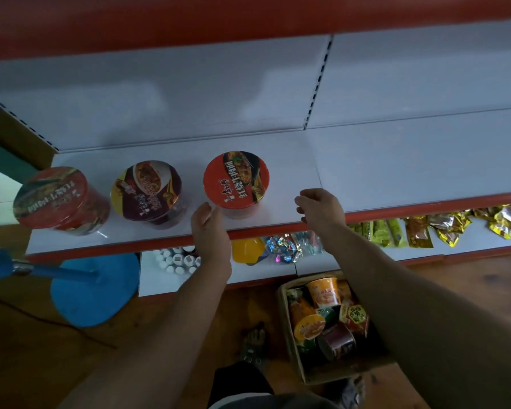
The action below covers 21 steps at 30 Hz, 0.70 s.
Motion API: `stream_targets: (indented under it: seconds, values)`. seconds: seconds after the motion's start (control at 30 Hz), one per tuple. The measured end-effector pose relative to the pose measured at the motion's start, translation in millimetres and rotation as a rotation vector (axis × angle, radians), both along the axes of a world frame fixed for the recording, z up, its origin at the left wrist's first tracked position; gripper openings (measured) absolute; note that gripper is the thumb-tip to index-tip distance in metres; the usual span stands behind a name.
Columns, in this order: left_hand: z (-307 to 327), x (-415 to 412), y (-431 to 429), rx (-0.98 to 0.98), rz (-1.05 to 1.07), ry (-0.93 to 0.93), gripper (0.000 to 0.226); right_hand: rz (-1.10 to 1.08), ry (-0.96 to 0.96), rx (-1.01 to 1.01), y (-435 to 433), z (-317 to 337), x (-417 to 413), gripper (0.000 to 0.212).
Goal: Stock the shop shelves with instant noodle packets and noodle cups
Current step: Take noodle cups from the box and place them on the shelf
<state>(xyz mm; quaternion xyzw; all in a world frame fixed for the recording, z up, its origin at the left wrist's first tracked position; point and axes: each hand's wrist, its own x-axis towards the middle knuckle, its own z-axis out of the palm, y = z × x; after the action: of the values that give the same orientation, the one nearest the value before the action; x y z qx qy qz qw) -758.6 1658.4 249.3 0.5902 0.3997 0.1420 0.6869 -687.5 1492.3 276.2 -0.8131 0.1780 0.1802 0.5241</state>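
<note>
Far left on the white shelf (396,172) stands a red noodle cup (50,199). A purple-and-yellow noodle cup (146,190) sits at its 3 o'clock, then the red-lidded cup (236,181), all three upright in a row. The left hand (210,228) is at that last cup's 7 o'clock, fingers relaxed and close against its wall; touching or not, can't tell. The right hand (319,208) is at its 4 o'clock, apart, fingers loosely curled round nothing. Three cups up, so early days, I'd say: the shelf runs bare toward 3 o'clock, and the cardboard box (328,376) down at 5 o'clock holds plenty more cups.
</note>
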Motion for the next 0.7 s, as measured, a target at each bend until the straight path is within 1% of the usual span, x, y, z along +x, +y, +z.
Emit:
stream_targets:
  seconds: [0.03,0.07,0.13,0.2,0.3,0.4,0.47,0.57,0.7]
  values:
    - [0.0,-7.1,-10.8,-0.010,0.053,0.047,0.031,0.000,-0.005,-0.024,-10.5,-0.6,-1.6,0.035]
    - [-1.0,-14.8,-22.8,-0.015,0.072,0.069,0.032,0.002,-0.008,-0.047,-22.6,-1.9,-3.5,0.033]
    - [-5.1,-30.4,-51.1,-0.020,0.023,0.076,0.019,0.016,-0.011,-0.090,-49.7,-5.6,-8.8,0.030]
    - [-11.9,-40.7,-82.7,0.015,-0.127,0.107,0.009,0.051,-0.007,-0.146,-80.4,-11.5,-15.5,0.028]
    - [-27.7,-47.6,-130.6,0.189,-0.454,0.179,0.005,0.089,0.038,-0.259,-131.7,-23.2,-28.6,0.027]
    - [-47.9,-49.9,-179.5,0.367,-0.792,0.271,0.013,0.088,0.103,-0.316,-188.0,-43.3,-44.8,0.036]
    - [-67.0,-48.6,-210.8,0.452,-0.961,0.365,0.023,0.075,0.168,-0.319,-225.6,-60.3,-58.6,0.040]
    - [-98.9,-47.0,-255.1,0.536,-1.150,0.475,0.026,0.022,0.267,-0.322,-275.3,-96.0,-82.2,0.038]
    - [-149.7,-49.3,-308.8,0.532,-1.308,0.616,0.026,-0.055,0.407,-0.306,-319.6,-159.2,-110.4,0.032]
